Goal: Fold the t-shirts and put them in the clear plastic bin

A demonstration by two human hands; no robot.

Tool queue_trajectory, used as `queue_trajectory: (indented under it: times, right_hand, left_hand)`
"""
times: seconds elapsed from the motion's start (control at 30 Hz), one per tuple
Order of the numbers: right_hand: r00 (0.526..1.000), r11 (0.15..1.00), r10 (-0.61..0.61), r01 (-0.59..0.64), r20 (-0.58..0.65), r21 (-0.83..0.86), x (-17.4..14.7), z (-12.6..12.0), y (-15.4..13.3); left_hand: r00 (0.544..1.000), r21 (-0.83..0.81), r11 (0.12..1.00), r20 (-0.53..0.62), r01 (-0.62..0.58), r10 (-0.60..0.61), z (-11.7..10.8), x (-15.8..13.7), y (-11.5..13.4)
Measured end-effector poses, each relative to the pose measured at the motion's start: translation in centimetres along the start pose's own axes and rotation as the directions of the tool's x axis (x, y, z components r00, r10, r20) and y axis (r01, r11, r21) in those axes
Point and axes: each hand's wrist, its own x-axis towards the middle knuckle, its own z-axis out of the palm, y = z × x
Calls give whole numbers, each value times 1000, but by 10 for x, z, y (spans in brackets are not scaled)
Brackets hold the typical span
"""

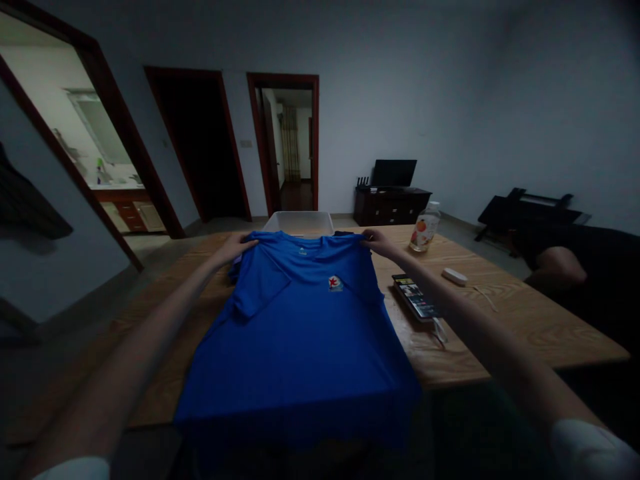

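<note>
A blue T-shirt (300, 333) with a small red star badge lies face up along the wooden table (525, 313), its hem hanging over the near edge. My left hand (235, 248) grips the far left shoulder of the shirt. My right hand (380, 243) pinches the far right shoulder. Both arms reach out straight over the table. The left sleeve lies folded inward over the chest.
A white plastic bin (299, 222) sits just past the shirt's collar. On the right of the table are a plastic bottle (425, 227), a phone (415, 297) with a lit screen, and a small white device (455, 276) with a cable. A dark sofa (590, 267) stands at the right.
</note>
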Motion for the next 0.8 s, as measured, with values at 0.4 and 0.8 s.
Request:
queue_trajectory:
  times: [0.4,0.8]
  right_hand:
    - [920,980,-93,18,-381,-197,64,-35,-30]
    - [972,980,-196,194,-129,-31,8,-22,-25]
  left_hand:
    - [952,121,989,-285,-83,115,-29,78,12]
    - [996,34,999,-76,-40,42,3,16,30]
